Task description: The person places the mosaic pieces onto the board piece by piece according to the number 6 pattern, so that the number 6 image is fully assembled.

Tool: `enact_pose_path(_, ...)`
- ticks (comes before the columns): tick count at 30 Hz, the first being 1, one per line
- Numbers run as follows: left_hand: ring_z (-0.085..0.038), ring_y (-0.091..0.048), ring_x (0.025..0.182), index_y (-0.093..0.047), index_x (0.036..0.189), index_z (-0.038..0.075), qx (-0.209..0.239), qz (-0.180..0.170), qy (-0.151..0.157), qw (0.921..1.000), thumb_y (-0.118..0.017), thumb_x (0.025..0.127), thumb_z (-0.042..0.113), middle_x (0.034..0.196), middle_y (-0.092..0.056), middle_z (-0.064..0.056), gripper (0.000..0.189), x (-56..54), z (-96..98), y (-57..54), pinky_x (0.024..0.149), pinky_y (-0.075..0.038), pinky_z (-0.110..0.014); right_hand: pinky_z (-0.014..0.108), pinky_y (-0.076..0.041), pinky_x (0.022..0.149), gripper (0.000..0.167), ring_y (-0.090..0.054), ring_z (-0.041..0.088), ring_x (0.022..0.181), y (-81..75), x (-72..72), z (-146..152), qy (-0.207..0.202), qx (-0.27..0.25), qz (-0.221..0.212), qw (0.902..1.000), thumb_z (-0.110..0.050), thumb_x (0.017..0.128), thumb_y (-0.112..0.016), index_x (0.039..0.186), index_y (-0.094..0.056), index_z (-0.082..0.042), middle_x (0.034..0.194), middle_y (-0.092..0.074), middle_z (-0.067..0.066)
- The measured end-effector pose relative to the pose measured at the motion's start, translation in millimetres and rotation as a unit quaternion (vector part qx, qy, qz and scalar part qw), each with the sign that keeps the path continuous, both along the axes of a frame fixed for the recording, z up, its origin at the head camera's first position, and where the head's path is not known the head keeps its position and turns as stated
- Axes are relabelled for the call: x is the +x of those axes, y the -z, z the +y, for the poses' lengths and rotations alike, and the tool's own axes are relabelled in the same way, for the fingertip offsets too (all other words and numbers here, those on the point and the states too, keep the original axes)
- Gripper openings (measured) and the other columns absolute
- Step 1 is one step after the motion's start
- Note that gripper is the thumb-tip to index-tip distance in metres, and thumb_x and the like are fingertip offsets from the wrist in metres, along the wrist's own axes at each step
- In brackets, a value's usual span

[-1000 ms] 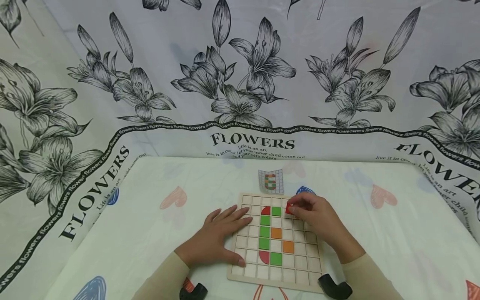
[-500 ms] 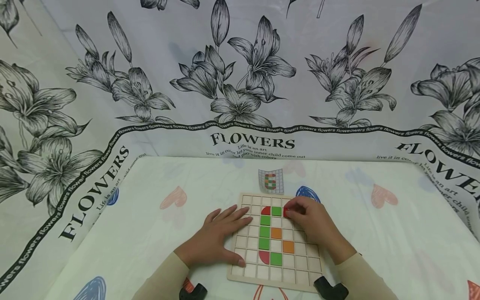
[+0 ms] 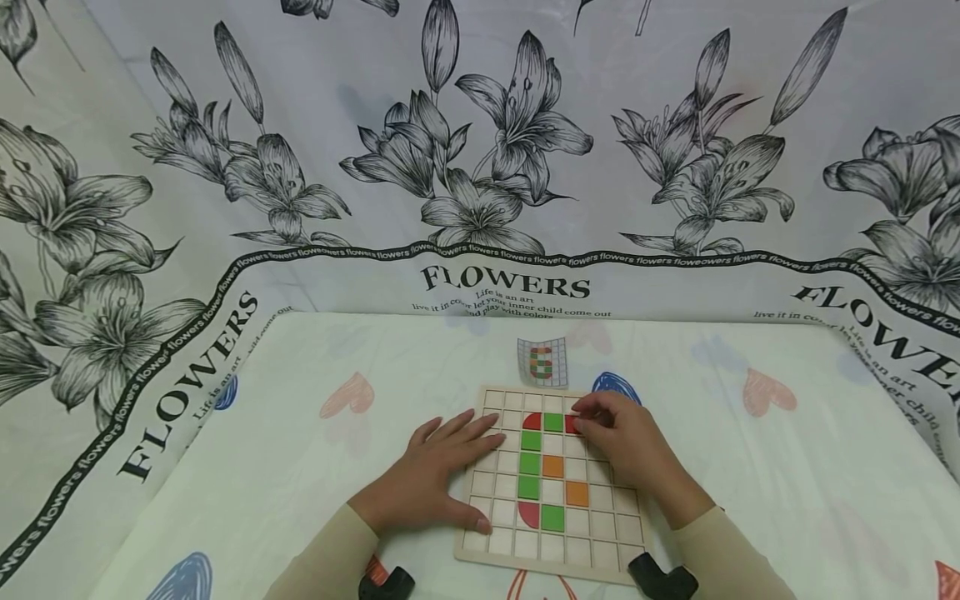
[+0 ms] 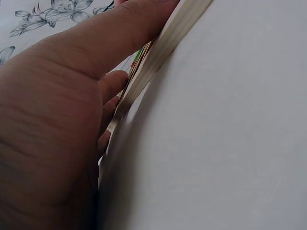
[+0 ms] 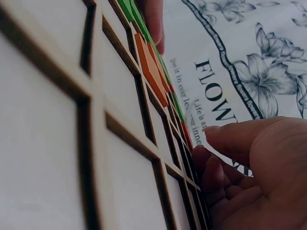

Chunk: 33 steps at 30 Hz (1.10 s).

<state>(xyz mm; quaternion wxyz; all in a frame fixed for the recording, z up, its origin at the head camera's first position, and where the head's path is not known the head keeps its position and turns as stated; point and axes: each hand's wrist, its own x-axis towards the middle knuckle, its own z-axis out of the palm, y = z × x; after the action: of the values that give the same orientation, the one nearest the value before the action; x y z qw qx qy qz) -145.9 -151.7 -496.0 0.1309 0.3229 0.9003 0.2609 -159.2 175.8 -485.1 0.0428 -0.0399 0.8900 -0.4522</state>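
Note:
A wooden grid board (image 3: pixel 517 542) lies on the table. My left hand (image 3: pixel 431 479) rests on its left side, fingers spread; in the left wrist view the thumb (image 4: pixel 129 31) reaches over the board's edge. At the upper right of the pattern, my right hand (image 3: pixel 626 433) has its curled fingers and thumb at a red tile (image 3: pixel 571 424), which lies low against the grid and is partly covered by them. A green tile (image 3: pixel 552 423) and a rounded red tile (image 3: pixel 532 422) continue that row leftward. Several green tiles (image 3: pixel 529 463) form a column below.
Two orange tiles (image 3: pixel 552 467) sit inside the pattern, and another rounded red tile (image 3: pixel 528 514) is at lower left. A pattern card (image 3: pixel 542 363) lies just beyond the board. Behind the table hangs a flower-printed cloth (image 3: pixel 480 167).
My right hand has moved left with the red tile, bringing it down beside the green tile, then drawn slightly right, showing more of the tile. My left hand stays still.

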Motion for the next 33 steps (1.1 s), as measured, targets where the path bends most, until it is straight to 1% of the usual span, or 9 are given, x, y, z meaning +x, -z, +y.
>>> enact_pose_path(5, -0.016, -0.006, 0.165, -0.04, 0.171, 0.036, 0.002, 0.001, 0.001, 1.0, -0.081, 0.077, 0.081, 0.178, -0.019, 0.019, 0.112, -0.5, -0.2, -0.2, 0.127, -0.002, -0.062, 0.039, -0.054, 0.083, 0.015, -0.06, 0.022, 0.097, -0.6, 0.1, 0, 0.005, 0.002, -0.004, 1.0, -0.019, 0.107, -0.072, 0.12, -0.077, -0.013, 0.108, -0.072, -0.001)
enact_pose_path(9, -0.015, -0.005, 0.165, -0.039, 0.171, 0.036, 0.001, 0.0, 0.001, 1.0, -0.081, 0.077, 0.081, 0.178, -0.019, 0.019, 0.112, -0.6, -0.4, -0.1, 0.127, -0.002, -0.061, 0.039, -0.054, 0.085, 0.021, -0.061, 0.023, 0.1, -2.8, 0.3, 1, 0.008, -0.01, -0.013, 0.9998, -0.025, 0.109, -0.07, 0.124, -0.076, -0.013, 0.111, -0.071, 0.0)
enact_pose_path(13, -0.016, -0.005, 0.165, -0.04, 0.171, 0.036, 0.004, 0.001, 0.001, 1.0, -0.082, 0.077, 0.08, 0.178, -0.019, 0.019, 0.112, -0.5, -0.9, 0.4, 0.127, -0.002, -0.062, 0.038, -0.057, 0.089, 0.03, -0.064, 0.023, 0.102, -8.2, 1.5, 3, 0.006, -0.058, -0.028, 0.9979, -0.034, 0.111, -0.067, 0.129, -0.073, -0.01, 0.114, -0.072, 0.002)
enact_pose_path(17, -0.016, -0.005, 0.165, -0.039, 0.171, 0.035, 0.007, 0.001, 0.004, 1.0, -0.082, 0.078, 0.08, 0.178, -0.019, 0.019, 0.112, -0.1, -1.6, 0.6, 0.127, -0.001, -0.062, 0.039, -0.058, 0.089, 0.039, -0.069, 0.026, 0.1, -15.9, 3.5, 7, -0.008, -0.12, -0.033, 0.9922, -0.039, 0.112, -0.064, 0.131, -0.069, -0.005, 0.115, -0.073, 0.009)
enact_pose_path(20, -0.016, -0.005, 0.165, -0.04, 0.171, 0.035, 0.008, 0.001, 0.005, 1.0, -0.082, 0.078, 0.079, 0.178, -0.019, 0.019, 0.112, 0.0, -1.7, 0.6, 0.127, -0.001, -0.062, 0.041, -0.058, 0.089, 0.044, -0.071, 0.03, 0.103, -21.8, 4.2, 10, -0.025, -0.155, -0.032, 0.9871, -0.041, 0.115, -0.056, 0.134, -0.065, -0.002, 0.119, -0.072, 0.013)
enact_pose_path(22, -0.016, -0.006, 0.165, -0.04, 0.171, 0.035, 0.008, 0.002, 0.004, 1.0, -0.082, 0.078, 0.079, 0.178, -0.02, 0.018, 0.112, -0.2, -1.6, 0.5, 0.127, -0.001, -0.062, 0.041, -0.057, 0.091, 0.049, -0.071, 0.031, 0.108, -25.6, 4.2, 12, -0.036, -0.168, -0.031, 0.9847, -0.043, 0.117, -0.049, 0.138, -0.062, 0.0, 0.123, -0.071, 0.014)
enact_pose_path(26, -0.016, -0.006, 0.165, -0.04, 0.171, 0.035, 0.005, 0.003, 0.003, 1.0, -0.082, 0.077, 0.08, 0.178, -0.02, 0.019, 0.112, -0.7, -1.2, 0.4, 0.127, -0.002, -0.062, 0.044, -0.057, 0.096, 0.055, -0.067, 0.038, 0.116, -33.3, 6.0, 16, -0.065, -0.184, -0.018, 0.9806, -0.043, 0.12, -0.038, 0.144, -0.058, 0.002, 0.128, -0.068, 0.016)
enact_pose_path(29, -0.015, -0.006, 0.165, -0.04, 0.171, 0.036, 0.003, 0.001, 0.003, 1.0, -0.082, 0.077, 0.08, 0.178, -0.02, 0.019, 0.112, -1.1, -1.0, 0.9, 0.127, -0.002, -0.062, 0.048, -0.057, 0.097, 0.054, -0.065, 0.041, 0.119, -38.8, 8.6, 19, -0.086, -0.186, 0.004, 0.9787, -0.041, 0.121, -0.033, 0.146, -0.056, 0.001, 0.132, -0.065, 0.018)
enact_pose_path(33, -0.015, -0.005, 0.165, -0.039, 0.171, 0.037, 0.001, 0.001, 0.003, 1.0, -0.081, 0.077, 0.081, 0.178, -0.019, 0.019, 0.112, -1.4, -1.0, 2.2, 0.127, -0.002, -0.062, 0.043, -0.057, 0.096, 0.052, -0.064, 0.039, 0.121, -47.1, 12.6, 24, -0.098, -0.181, 0.028, 0.9782, -0.038, 0.121, -0.031, 0.149, -0.056, -0.003, 0.137, -0.064, 0.016)
